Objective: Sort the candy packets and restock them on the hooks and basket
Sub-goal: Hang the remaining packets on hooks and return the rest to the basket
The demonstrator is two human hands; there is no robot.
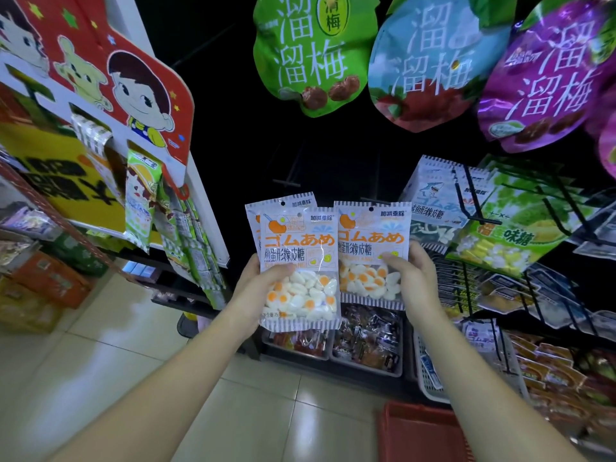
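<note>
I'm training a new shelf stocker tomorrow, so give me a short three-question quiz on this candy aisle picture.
1. True or false: the right hand holds nothing.
2. Which of the three big hanging bags is between the other two? A. green bag B. blue bag C. purple bag
3. How many egg gummy packets show in the left hand?

Key: 1. False, it grips one egg gummy packet. 2. B. 3. Two, one behind the other.
</note>
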